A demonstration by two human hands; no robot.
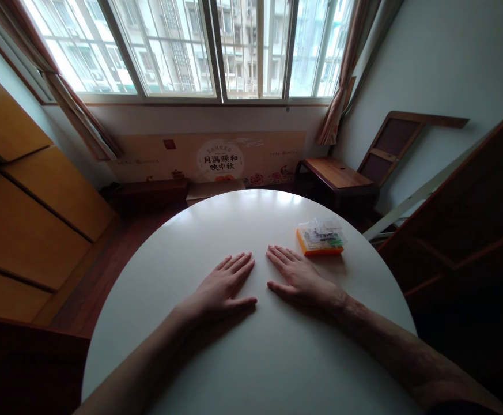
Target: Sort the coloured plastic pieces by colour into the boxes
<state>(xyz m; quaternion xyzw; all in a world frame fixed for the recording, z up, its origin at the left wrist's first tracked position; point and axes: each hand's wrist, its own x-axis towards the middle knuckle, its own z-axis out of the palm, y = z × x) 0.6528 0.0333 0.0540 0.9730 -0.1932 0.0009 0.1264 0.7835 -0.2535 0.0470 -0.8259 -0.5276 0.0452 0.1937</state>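
Observation:
My left hand (225,285) lies palm down on the round white table (234,369), fingers stretched out and thumb spread toward the middle. Facing it, my right hand (298,276) also rests flat with its thumb apart from the fingers. A small gap separates the two hands, and neither holds anything. Just beyond my right hand sits an orange box (324,250), apart from the fingers. On top of it are clear plastic packets (322,229) whose contents I cannot make out.
A wooden-topped low table (337,173) stands past the table's far right edge, near a leaning wooden frame (389,144). A printed banner (277,153) runs below the window (173,52). Yellow-brown cabinets (30,213) line the left side; a dark wooden panel (471,230) leans at right.

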